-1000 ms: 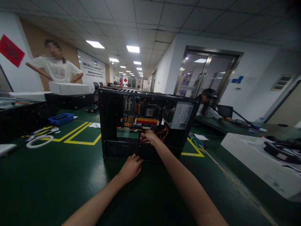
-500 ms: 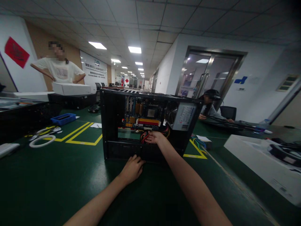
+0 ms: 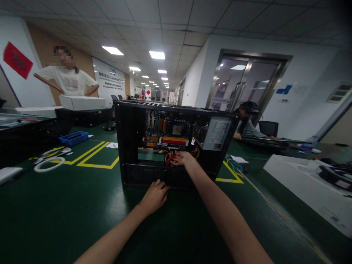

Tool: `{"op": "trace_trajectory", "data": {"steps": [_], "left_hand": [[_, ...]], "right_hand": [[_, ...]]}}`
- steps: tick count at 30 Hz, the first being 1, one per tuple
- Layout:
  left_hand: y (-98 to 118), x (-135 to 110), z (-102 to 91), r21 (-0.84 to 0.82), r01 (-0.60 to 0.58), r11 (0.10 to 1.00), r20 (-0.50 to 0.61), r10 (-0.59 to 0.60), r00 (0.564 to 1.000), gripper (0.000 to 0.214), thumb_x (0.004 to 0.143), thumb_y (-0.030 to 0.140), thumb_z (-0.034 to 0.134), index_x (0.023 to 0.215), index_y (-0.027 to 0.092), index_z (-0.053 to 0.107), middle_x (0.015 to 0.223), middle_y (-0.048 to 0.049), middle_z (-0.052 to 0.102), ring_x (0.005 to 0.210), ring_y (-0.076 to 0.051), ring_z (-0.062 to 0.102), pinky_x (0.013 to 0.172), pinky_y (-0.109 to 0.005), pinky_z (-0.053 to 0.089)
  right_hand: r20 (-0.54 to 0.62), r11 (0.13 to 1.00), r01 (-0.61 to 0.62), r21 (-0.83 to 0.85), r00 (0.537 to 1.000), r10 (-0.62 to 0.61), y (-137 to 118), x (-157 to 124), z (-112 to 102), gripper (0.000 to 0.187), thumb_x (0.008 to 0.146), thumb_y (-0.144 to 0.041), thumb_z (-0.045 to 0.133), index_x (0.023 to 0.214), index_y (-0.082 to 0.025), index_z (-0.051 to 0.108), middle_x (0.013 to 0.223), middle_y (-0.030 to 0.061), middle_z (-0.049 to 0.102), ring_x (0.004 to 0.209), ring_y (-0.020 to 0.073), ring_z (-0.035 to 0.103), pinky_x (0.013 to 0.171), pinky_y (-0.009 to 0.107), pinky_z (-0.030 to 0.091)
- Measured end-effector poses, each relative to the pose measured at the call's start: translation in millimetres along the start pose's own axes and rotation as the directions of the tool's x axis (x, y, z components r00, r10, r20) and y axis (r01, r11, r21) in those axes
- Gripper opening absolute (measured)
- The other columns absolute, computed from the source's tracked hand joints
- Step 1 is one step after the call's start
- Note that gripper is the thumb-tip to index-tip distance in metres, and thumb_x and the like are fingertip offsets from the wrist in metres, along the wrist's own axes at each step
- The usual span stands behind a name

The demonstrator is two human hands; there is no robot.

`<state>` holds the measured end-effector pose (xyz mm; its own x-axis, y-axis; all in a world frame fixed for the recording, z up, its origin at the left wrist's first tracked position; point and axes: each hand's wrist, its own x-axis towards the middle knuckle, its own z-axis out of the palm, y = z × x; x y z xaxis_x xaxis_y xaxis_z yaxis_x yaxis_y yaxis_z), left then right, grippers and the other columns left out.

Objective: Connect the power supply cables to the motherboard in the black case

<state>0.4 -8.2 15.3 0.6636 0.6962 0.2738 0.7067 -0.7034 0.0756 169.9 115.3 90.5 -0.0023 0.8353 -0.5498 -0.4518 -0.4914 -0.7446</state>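
Note:
An open black computer case (image 3: 145,176) stands on the green table in front of me, its inside facing me. Within it are a motherboard (image 3: 167,128) with red and yellow memory slots and, at the upper right, a silver power supply (image 3: 218,134). My right hand (image 3: 182,158) reaches in below the board, fingers curled around a bundle of red and black power cables (image 3: 169,158). Where the cables end is hidden. Against the lower front edge of the case lies my left hand (image 3: 156,194), fingers stretched out and holding nothing.
A blue tray (image 3: 74,138) and a white cable coil (image 3: 49,164) lie to the left. On the right are a white box (image 3: 305,194) and some coloured wires (image 3: 233,168). One person (image 3: 68,80) stands at the back left; another person (image 3: 246,123) sits behind the case.
My right hand has shifted slightly upward with the cables, and its fingers look more closed around them. My left hand has barely moved. The view has shifted a little.

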Motion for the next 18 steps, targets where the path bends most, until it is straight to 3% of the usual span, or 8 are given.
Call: {"op": "trace_trajectory", "data": {"steps": [18], "left_hand": [[-0.1, -0.7, -0.2, 0.006, -0.021, 1.000, -0.021, 0.021, 1.000, 0.030, 0.081, 0.017, 0.044, 0.110, 0.021, 0.050, 0.094, -0.0048, 0.052, 0.090, -0.021, 0.043, 0.078, -0.034, 0.037]], "right_hand": [[0.027, 0.996, -0.002, 0.094, 1.000, 0.000, -4.8, -2.7, -1.1, 0.020, 0.084, -0.008, 0.032, 0.070, -0.017, 0.042, 0.070, 0.0010, 0.057, 0.070, 0.0123, 0.056, 0.070, 0.036, 0.043]]}}
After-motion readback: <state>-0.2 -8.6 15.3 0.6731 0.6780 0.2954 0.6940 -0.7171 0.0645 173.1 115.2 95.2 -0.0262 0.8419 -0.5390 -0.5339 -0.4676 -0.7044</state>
